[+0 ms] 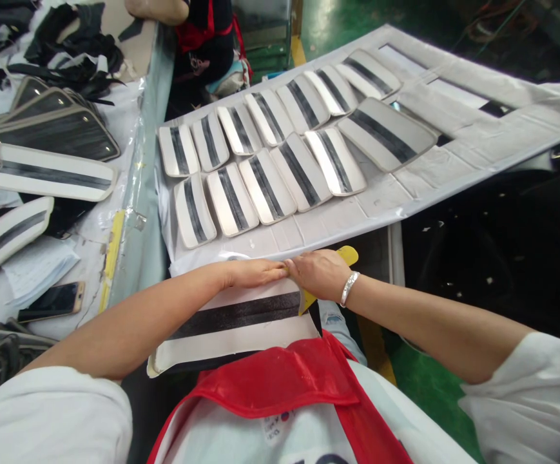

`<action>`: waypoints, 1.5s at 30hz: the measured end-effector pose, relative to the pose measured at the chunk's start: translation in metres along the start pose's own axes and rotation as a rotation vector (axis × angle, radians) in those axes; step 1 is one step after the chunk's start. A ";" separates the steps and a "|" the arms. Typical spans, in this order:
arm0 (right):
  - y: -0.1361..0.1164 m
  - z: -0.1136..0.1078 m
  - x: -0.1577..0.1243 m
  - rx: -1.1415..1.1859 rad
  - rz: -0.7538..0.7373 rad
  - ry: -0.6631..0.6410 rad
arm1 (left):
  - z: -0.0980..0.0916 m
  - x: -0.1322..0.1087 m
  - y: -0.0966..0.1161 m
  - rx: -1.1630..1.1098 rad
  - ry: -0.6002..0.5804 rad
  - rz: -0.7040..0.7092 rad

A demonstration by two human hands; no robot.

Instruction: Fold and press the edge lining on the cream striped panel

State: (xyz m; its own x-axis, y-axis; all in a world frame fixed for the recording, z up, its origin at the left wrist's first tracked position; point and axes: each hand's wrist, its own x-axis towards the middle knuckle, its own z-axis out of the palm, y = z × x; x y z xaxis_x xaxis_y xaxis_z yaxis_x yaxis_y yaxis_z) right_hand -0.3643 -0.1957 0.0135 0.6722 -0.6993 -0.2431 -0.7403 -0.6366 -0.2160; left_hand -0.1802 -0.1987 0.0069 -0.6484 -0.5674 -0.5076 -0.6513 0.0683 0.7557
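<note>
A white panel with a black stripe (245,314) lies close against my body, below the board's front edge. Flat along its far edge rests my left hand (255,273), its fingers stretched toward the right. My right hand (319,274) is closed around a yellow-handled tool (348,255) at the panel's far right corner. The tool's yellow lower part shows beneath that hand, over the panel's right edge. The fingertips of both hands meet at the corner, and what lies between them is hidden.
Two rows of striped white panels (265,187) lie on a grey-white board (386,206) ahead. The left table (135,187) holds dark panels (52,132), striped panels, papers and a phone (57,301). Beyond it is another person's arm (161,9).
</note>
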 end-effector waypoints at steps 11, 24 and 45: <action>-0.011 0.003 -0.028 -0.113 0.210 0.006 | 0.008 0.004 0.018 0.116 -0.039 -0.024; -0.023 0.006 -0.041 -0.026 0.358 -0.093 | 0.028 -0.008 0.020 0.440 0.177 -0.102; -0.044 0.004 -0.063 -0.037 0.347 -0.191 | 0.015 -0.046 0.008 0.213 0.138 -0.112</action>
State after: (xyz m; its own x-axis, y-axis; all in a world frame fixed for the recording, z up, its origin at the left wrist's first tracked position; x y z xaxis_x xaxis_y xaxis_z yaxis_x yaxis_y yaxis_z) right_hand -0.3739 -0.1225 0.0343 0.3670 -0.8042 -0.4675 -0.9204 -0.3869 -0.0569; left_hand -0.1615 -0.1597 0.0296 -0.5177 -0.6864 -0.5108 -0.7934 0.1617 0.5868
